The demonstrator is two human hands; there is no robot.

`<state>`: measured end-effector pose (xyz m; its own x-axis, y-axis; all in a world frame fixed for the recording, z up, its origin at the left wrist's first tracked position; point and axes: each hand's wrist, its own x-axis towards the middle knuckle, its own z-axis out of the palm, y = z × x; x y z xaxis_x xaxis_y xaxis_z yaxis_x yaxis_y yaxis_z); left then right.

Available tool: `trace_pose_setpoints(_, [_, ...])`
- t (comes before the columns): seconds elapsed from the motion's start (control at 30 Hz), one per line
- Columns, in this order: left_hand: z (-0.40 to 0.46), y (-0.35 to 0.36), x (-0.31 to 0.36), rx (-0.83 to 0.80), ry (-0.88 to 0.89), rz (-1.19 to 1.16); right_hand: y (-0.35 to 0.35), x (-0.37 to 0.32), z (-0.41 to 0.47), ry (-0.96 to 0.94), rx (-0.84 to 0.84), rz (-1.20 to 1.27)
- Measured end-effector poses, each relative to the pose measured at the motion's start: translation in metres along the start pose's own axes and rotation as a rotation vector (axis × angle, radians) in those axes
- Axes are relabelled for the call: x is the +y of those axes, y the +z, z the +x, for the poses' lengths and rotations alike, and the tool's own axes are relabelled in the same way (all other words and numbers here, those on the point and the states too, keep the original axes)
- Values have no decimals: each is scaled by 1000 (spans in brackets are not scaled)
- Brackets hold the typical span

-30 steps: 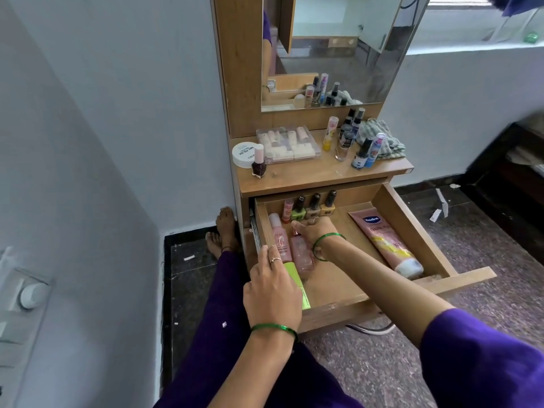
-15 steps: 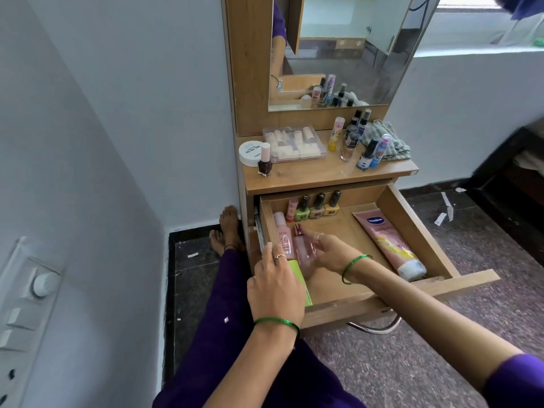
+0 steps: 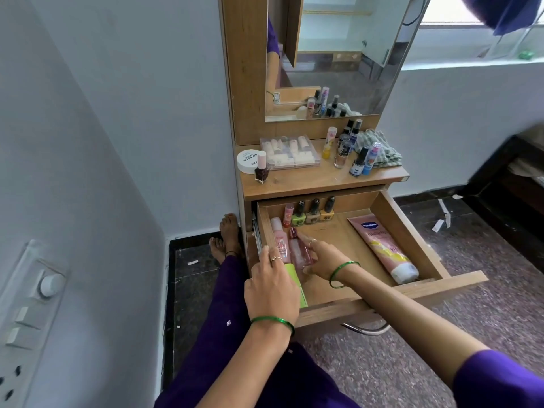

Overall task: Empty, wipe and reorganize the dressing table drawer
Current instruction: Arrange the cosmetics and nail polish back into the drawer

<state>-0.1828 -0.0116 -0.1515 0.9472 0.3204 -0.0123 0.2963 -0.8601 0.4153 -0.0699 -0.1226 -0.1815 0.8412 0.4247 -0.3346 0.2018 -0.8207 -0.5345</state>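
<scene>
1. I see the wooden drawer [image 3: 412,231] pulled fully out under the table [image 3: 318,181]; bare smooth floor lies open in its middle.
2. A soft pink lotion tube [image 3: 382,248] lies along the right wall.
3. My left hand [image 3: 270,290] rests on the front-left corner over a green box [image 3: 294,278]; I cannot tell its fingers' grip.
4. My right hand [image 3: 321,260] wraps a clear pink bottle [image 3: 298,251] lying beside another.
5. Three glossy nail polishes [image 3: 313,213] stand against the back wall.
</scene>
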Motion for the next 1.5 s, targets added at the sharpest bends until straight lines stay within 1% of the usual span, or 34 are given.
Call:
trace_pose_setpoints(0.1, [0,-1,0,-8,0,6,-1,-1,1,18,-1,58])
trace_pose_setpoints(0.27, [0,-2,0,-24,4,10,-2,-6,0,62,19,35])
trace_pose_setpoints(0.37, [0,-2,0,-21,3,5,-7,-13,-6,59,-4,68])
trace_pose_setpoints(0.47, [-1,-2,0,-20,4,2,-28,-24,-11,50,-34,-13])
trace_pose_setpoints(0.5, [0,-1,0,-17,3,-3,-40,-29,-10,50,-12,-20])
trace_pose_setpoints(0.53, [1,0,-1,-13,3,-7,-53,-33,-8,43,38,25])
trace_pose_setpoints(0.63, [2,1,-1,-1,1,-20,-89,-58,1,-3,245,220])
trace_pose_setpoints(0.73, [3,0,0,-7,-11,-41,-110,-96,18,-124,407,223])
trace_pose_setpoints(0.83, [2,0,-1,2,-7,-54,-112,-125,40,-196,461,150])
trace_pose_setpoints(0.9, [2,-1,-1,0,-6,-58,-105,-135,56,-169,458,62])
trace_pose_setpoints(0.97, [2,0,-2,-11,-6,-52,-96,-138,70,-168,465,42])
trace_pose_setpoints(1.07, [3,-1,-1,-23,5,-44,-88,-136,76,-179,496,40])
trace_pose_setpoints(1.23, [3,2,-4,4,7,-62,-95,-113,39,-197,520,223])
trace_pose_setpoints(1.3, [3,4,-4,7,9,-68,-99,-90,16,-143,475,224])
trace_pose_setpoints(1.4, [2,4,-4,21,23,-63,-101,-41,-11,-6,412,140])
trace_pose_setpoints(1.5, [2,4,-4,4,25,-60,-102,5,-17,145,455,80])
